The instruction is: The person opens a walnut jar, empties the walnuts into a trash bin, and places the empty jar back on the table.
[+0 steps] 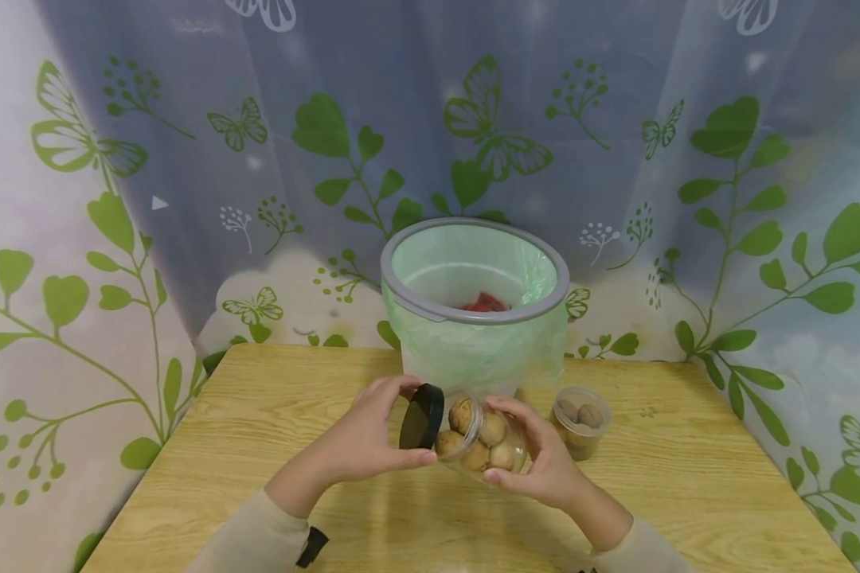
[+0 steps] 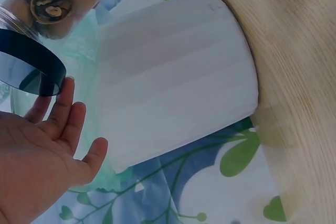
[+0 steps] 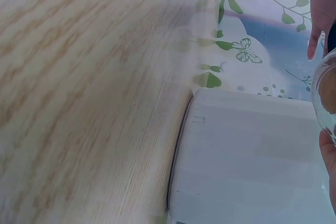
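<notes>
My right hand (image 1: pixel 541 458) grips a clear jar (image 1: pixel 498 438) of walnuts, tilted with its mouth toward the left. Beside that mouth, my left hand (image 1: pixel 361 438) holds a black screw lid (image 1: pixel 423 418) by its rim, on edge. In the left wrist view the lid (image 2: pixel 31 61) sits against the fingertips, and a cracked walnut (image 2: pixel 51 3) shows its kernel inside the jar. Only a slice of the jar (image 3: pixel 326 93) and a few fingers reach into the right wrist view.
Behind the hands stands a bin (image 1: pixel 473 314) with a grey rim and a pale green liner, something red inside. A small clear tub (image 1: pixel 580 422) with walnuts is to the right on the wooden table (image 1: pixel 272 414). A patterned curtain (image 1: pixel 401 95) hangs behind.
</notes>
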### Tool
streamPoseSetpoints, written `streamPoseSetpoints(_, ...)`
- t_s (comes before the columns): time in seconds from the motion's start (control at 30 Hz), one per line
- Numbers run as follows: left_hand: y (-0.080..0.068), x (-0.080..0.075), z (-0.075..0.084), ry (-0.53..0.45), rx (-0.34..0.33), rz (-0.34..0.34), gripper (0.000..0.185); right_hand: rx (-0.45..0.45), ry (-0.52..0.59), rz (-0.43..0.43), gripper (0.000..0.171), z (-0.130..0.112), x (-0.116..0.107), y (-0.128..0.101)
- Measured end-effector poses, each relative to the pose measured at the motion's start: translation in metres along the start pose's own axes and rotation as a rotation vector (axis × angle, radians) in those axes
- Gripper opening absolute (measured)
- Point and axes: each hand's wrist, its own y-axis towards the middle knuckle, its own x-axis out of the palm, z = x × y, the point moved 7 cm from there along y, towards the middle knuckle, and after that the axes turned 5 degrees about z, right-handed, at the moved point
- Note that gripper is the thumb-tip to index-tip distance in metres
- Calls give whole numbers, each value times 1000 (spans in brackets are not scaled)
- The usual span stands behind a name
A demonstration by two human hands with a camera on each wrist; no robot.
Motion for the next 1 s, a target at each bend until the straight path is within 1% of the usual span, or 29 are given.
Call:
streamPoseSetpoints(0.1,-2,0,-4,-14,-18,-8,97,9,-1,-2,82,0,0,0)
streamPoseSetpoints(0.27,-5,-2,-11,-31,-52,-14,98,-3,7,-12,84,0,0,1)
streamPoseSetpoints(0.47,-10,-3,-17,-29,-59,-38,94,-5,7,-11,85,1,-1,0)
streamPoseSetpoints(0.6,-12,-3,-25,-26,-77,-38,95,-12,5,-12,85,0,-1,0)
streamPoseSetpoints(0.8,-15,-4,-34,-34,-59,-64,95,-17,5,-20,86,-1,-2,1)
streamPoseSetpoints(1.0,-21,-3,-48,-33,-81,-91,97,-9,19,-23,84,-1,-4,0)
